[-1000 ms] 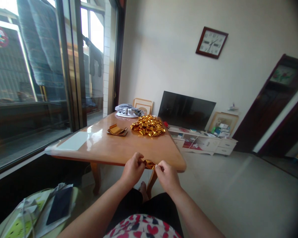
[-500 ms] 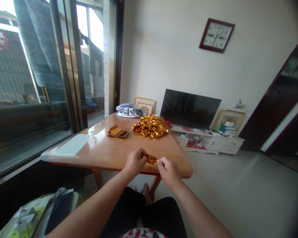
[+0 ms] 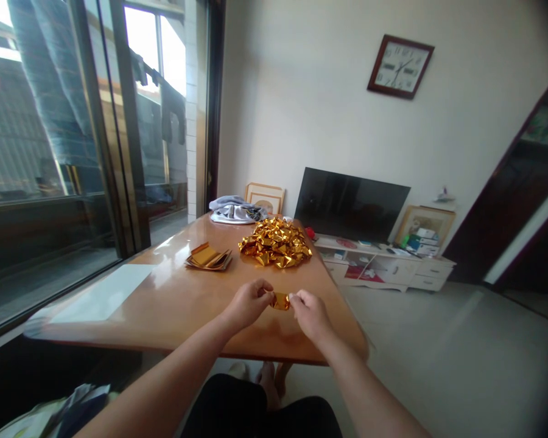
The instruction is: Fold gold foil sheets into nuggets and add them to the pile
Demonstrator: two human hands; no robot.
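Note:
A small piece of shiny gold foil paper (image 3: 281, 301) is stretched between my two hands above the near part of the wooden table (image 3: 173, 310). My left hand (image 3: 252, 302) pinches its left end, and my right hand (image 3: 308, 309) pinches the right end between thumb and fingers. Beyond them lies a heap of folded gold foil pieces (image 3: 276, 243). To the left of the heap sits a stack of flat gold paper sheets (image 3: 209, 257), its top sheet curling up.
A white sheet (image 3: 105, 293) lies at the table's left side. Folded clothes (image 3: 235, 210) rest at the far end. Past the table stand a television (image 3: 351, 204) and a white cabinet (image 3: 388, 267). A glass sliding door (image 3: 50, 152) is at left.
The view has tilted, so more of the tabletop shows. Both hands still grip the foil piece, which now looks flatter and faces me more squarely.

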